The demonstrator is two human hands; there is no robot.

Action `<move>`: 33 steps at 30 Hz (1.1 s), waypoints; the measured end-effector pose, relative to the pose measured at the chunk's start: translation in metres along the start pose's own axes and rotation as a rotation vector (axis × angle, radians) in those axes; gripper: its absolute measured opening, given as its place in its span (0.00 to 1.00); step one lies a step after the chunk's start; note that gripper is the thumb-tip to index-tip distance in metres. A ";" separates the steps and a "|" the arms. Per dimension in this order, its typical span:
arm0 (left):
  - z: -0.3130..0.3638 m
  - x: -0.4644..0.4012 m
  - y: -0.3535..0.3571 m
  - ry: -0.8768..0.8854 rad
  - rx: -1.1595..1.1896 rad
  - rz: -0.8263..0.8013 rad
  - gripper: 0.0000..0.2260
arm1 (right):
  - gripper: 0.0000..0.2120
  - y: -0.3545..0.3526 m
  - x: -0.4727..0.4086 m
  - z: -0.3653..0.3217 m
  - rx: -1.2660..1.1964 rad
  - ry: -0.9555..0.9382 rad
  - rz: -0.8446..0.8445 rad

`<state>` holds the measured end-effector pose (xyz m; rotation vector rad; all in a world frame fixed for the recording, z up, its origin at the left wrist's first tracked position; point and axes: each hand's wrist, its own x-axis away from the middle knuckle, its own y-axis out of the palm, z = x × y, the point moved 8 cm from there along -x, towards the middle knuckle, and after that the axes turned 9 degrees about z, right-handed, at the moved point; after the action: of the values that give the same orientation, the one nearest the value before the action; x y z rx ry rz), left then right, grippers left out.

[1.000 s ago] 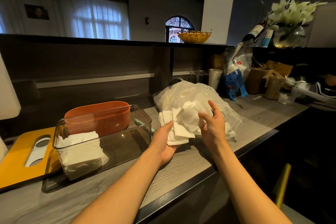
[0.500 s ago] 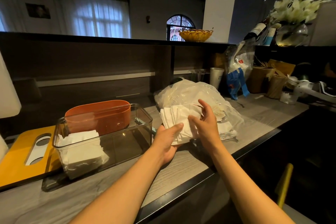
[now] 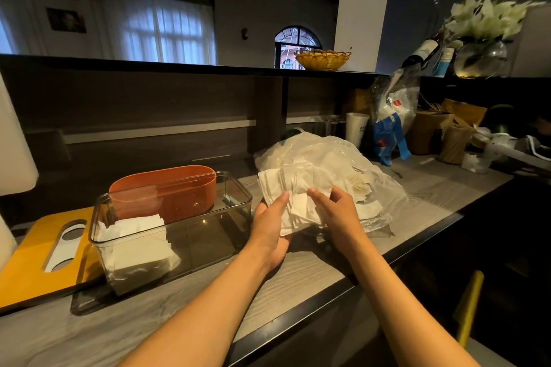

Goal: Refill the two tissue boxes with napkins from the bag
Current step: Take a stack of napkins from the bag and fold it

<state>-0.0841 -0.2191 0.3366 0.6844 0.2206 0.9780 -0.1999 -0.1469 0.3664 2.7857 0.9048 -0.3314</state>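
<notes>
Both bare forearms reach forward side by side. The left hand [image 3: 269, 229] cups upward with its thumb raised; the right hand [image 3: 337, 211] curls its fingers [image 3: 317, 193] inward, pinching.

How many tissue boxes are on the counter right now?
2: a clear box at the counter's left holding some napkins at its left end, and an orange box directly behind it. Others may be hidden.

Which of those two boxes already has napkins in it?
The clear box: white napkins lie at its left end. The orange box behind it shows none.
</notes>
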 end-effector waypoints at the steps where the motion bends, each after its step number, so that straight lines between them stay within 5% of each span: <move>1: 0.000 -0.001 -0.002 0.017 -0.025 0.022 0.12 | 0.05 0.000 0.000 0.001 -0.013 0.005 0.000; 8: 0.005 -0.006 -0.010 0.147 -0.111 0.100 0.19 | 0.06 -0.002 0.000 -0.001 0.071 -0.044 0.031; 22: -0.002 0.001 0.000 0.016 -0.018 0.022 0.17 | 0.10 -0.030 -0.010 0.015 -0.196 0.111 0.235; 28: 0.001 0.008 0.003 -0.010 0.025 0.006 0.15 | 0.09 -0.001 0.003 0.024 -0.217 0.403 -0.011; 33: 0.005 0.009 0.004 0.004 0.090 -0.026 0.17 | 0.08 0.009 0.009 0.026 -0.257 0.441 -0.169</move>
<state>-0.0794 -0.2121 0.3440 0.7606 0.2776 0.9492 -0.1911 -0.1555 0.3406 2.5855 1.1817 0.3703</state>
